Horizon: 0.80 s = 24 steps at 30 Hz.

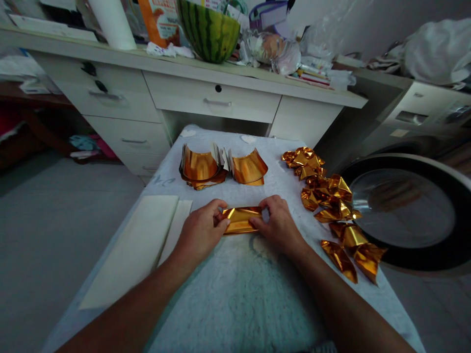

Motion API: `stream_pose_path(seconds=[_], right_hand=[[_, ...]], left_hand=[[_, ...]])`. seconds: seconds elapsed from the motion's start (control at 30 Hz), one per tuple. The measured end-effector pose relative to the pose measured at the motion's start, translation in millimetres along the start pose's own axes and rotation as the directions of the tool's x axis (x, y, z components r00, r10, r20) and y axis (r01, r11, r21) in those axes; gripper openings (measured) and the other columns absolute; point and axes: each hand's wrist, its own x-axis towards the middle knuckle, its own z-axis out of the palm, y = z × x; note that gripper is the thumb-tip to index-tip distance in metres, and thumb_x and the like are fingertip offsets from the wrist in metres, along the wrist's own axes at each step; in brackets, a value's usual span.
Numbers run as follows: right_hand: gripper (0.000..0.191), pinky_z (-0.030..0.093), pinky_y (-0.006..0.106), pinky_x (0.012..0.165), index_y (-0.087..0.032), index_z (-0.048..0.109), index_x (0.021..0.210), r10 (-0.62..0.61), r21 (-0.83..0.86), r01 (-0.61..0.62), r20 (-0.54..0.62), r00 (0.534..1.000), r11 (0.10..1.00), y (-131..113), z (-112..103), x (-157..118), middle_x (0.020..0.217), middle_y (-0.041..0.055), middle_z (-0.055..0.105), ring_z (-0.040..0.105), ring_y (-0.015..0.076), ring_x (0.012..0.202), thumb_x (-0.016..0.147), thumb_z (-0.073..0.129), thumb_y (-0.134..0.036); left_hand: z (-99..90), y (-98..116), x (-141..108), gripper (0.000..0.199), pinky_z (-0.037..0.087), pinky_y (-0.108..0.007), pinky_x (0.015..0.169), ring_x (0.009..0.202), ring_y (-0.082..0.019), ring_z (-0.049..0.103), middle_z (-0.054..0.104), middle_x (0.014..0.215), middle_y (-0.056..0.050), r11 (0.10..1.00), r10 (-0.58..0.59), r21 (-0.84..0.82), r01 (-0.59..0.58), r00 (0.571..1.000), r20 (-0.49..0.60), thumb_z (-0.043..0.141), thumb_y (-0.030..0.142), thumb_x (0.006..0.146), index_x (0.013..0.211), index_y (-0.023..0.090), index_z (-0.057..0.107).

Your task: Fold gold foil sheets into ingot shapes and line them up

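Note:
A shiny gold foil paper [241, 219], folded into a narrow strip, is stretched between my two hands above the cloth-covered table. My left hand [204, 225] pinches its left end with thumb and fingers. At the right end, my right hand [277, 220] grips it the same way, thumb on the front face. Beyond them stand two stacks of curved gold foil sheets, the left stack [200, 166] and the right stack [249, 167]. Several folded gold foil pieces [327, 193] lie piled along the table's right side.
Folded off-white paper [138, 245] lies left of my forearm on the table [235, 299]. A white desk [217, 98] with drawers stands behind, holding half a watermelon [209, 32] and clutter. On the right, a washing machine's round door [405, 211] hangs open beside the table edge.

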Motion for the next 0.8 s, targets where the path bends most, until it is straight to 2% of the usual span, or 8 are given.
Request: stream_pose_path(seconds=[0.1,0.2,0.27,0.43,0.7,0.8], right_hand=[[0.043,0.041,0.042,0.089,-0.014,0.063,0.112,0.083,-0.125,-0.086,-0.029,0.996,0.988,3.0,3.0,-0.2,0.111,0.0126,0.058,0.050,0.0295,0.101,0.076,0.073,-0.037],[0.044,0.040,0.044,0.090,-0.014,0.062,0.117,0.107,-0.178,-0.108,-0.017,0.994,0.978,2.4,4.2,-0.4,0.115,0.0134,0.057,0.049,0.0308,0.104,0.081,0.067,-0.038],[0.041,0.039,0.043,0.090,-0.015,0.062,0.117,0.106,-0.184,-0.105,-0.005,0.994,0.977,1.3,4.4,-0.3,0.116,0.0129,0.057,0.049,0.0305,0.105,0.082,0.064,-0.037],[0.037,0.039,0.042,0.089,-0.017,0.061,0.116,0.095,-0.156,-0.092,0.012,0.995,0.983,-0.9,4.7,1.0,0.119,0.0123,0.056,0.048,0.0294,0.107,0.082,0.063,-0.032],[0.028,0.037,0.040,0.085,-0.019,0.060,0.102,0.087,-0.047,-0.086,0.027,0.996,0.995,-0.2,4.2,2.1,0.111,0.0096,0.058,0.048,0.0286,0.102,0.075,0.066,-0.023],[0.024,0.037,0.040,0.086,-0.020,0.058,0.099,0.057,0.008,-0.057,0.048,0.997,0.998,-0.7,2.7,1.9,0.105,0.0079,0.061,0.049,0.0278,0.100,0.076,0.063,-0.020]], left_hand=[[2.8,-0.3,0.1,0.030,0.045,-0.040,0.085,0.093,-0.026,0.060,0.067,0.093,-0.006,0.974,0.076,0.220,-0.057,0.994,-0.077,0.062,0.021,0.079,0.109,0.018,0.064],[6.2,-1.5,-1.1,0.038,0.043,-0.047,0.092,0.110,-0.033,0.052,0.063,0.117,-0.011,0.917,0.112,0.397,-0.045,0.983,-0.146,0.064,0.026,0.079,0.116,0.018,0.064],[8.3,-1.8,-1.6,0.041,0.042,-0.049,0.094,0.115,-0.035,0.048,0.059,0.126,-0.012,0.898,0.103,0.439,-0.031,0.985,-0.140,0.062,0.028,0.081,0.121,0.019,0.062],[12.1,-1.9,0.3,0.043,0.039,-0.051,0.100,0.122,-0.034,0.046,0.055,0.135,-0.011,0.902,0.081,0.430,-0.035,0.993,-0.090,0.057,0.026,0.085,0.127,0.020,0.059],[11.8,-4.6,3.0,0.027,0.037,-0.051,0.100,0.120,-0.032,0.046,0.055,0.132,-0.009,0.940,0.105,0.334,-0.075,0.992,-0.073,0.058,0.022,0.083,0.109,0.023,0.064],[11.5,-5.1,3.1,0.030,0.036,-0.051,0.101,0.120,-0.033,0.047,0.057,0.132,-0.010,0.945,0.153,0.303,-0.126,0.986,-0.067,0.057,0.019,0.082,0.111,0.022,0.062]])
